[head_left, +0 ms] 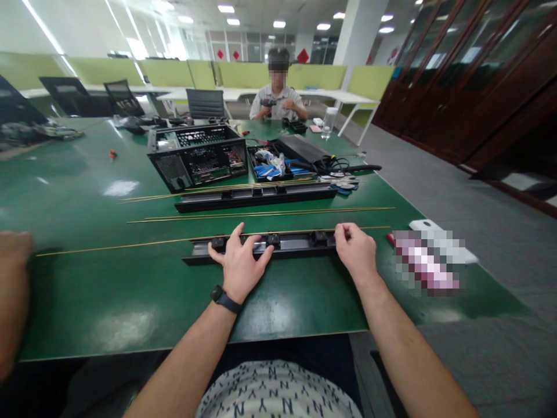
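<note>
A long black channel-shaped rail (287, 253) with several black blocks inside lies along the table in front of me. My left hand (243, 261), a dark watch on its wrist, rests over the rail with its fingers spread. Along the rail's far edge runs a thin brass-coloured rod (108, 246), reaching well past both ends. At the rail's right end, the fingertips of my right hand (357, 251) are pinched together on the rod; the exact contact is partly hidden by the fingers.
Beyond lie more thin rods (270, 213) and a second black rail (256, 200). Behind them stand an open computer case (200, 159) and a tray with gloves (270, 168). Another person's hand (13, 290) is at far left. Someone sits opposite holding a drill (267, 103).
</note>
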Available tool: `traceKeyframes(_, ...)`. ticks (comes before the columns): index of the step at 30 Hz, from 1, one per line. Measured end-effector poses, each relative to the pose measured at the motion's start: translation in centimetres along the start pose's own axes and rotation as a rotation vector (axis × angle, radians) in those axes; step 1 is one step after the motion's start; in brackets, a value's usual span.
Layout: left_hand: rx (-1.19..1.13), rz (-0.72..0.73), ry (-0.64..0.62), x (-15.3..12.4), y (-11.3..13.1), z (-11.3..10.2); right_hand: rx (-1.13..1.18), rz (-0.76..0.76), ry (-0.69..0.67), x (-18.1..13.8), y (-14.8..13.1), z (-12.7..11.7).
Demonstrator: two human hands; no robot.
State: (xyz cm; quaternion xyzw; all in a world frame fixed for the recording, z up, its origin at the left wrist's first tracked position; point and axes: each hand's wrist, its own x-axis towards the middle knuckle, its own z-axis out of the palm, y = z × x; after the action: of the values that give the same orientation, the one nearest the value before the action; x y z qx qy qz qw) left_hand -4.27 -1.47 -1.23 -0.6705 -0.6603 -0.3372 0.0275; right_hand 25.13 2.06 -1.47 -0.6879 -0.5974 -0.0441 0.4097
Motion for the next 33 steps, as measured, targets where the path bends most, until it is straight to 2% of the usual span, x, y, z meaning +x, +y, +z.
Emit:
traceKeyframes(8, 0.009, -0.001, -0.006, 0.00, 0.03, -0.01, -0.048, 0.118, 0.044, 0.45, 0.85, -0.47)
traceKeyframes(17, 0.000, -0.010, -0.024, 0.02, 0.20, -0.28, -0.022, 0.011, -0.014, 0.20, 0.27, -0.25)
traceKeyframes(33, -0.019, -0.048, -0.038, 0.06, 0.68, -0.68, -0.074, 0.093, -0.007, 0.34, 0.33, -0.30)
